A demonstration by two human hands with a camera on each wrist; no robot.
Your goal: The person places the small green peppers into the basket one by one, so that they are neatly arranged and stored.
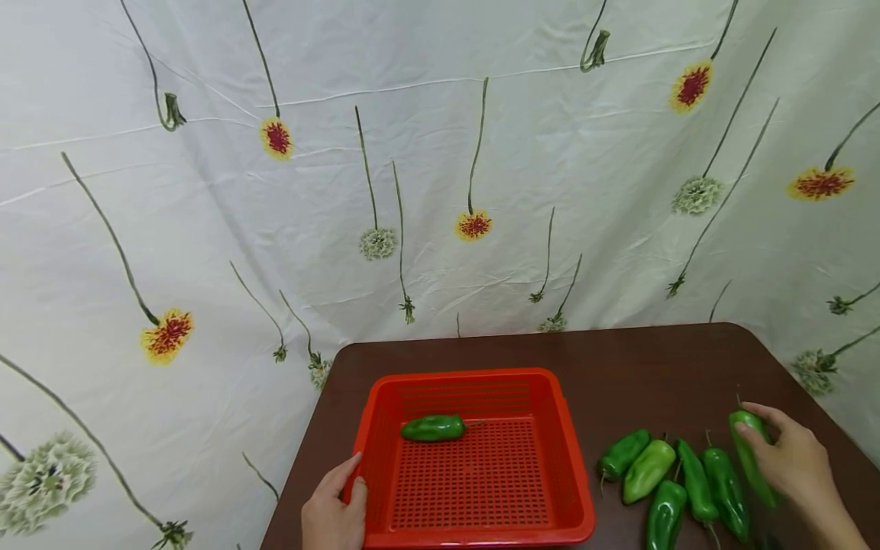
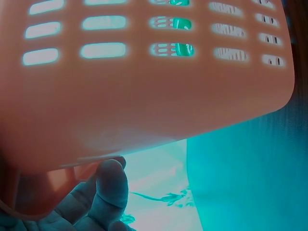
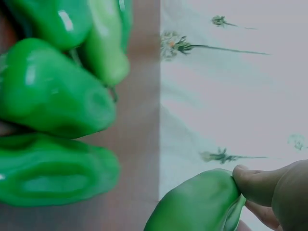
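A red plastic basket (image 1: 474,535) with a slotted floor sits on the table, and one green pepper (image 1: 433,428) lies inside it near the far left. My left hand (image 1: 334,508) grips the basket's left rim, thumb on one side and fingers on the other; the left wrist view catches the thumb (image 2: 111,185) beside the rim. On the right, my right hand (image 1: 791,451) pinches another green pepper (image 1: 752,454) near its stem end, to the right of several loose peppers. The right wrist view has this held pepper (image 3: 197,204) low in the picture, thumb pressed on it.
Several green peppers, one a paler green pepper (image 1: 648,471), lie grouped on the dark brown table (image 1: 619,374) right of the basket. A white cloth (image 1: 426,298) printed with flowers hangs behind the table's far edge and along its sides.
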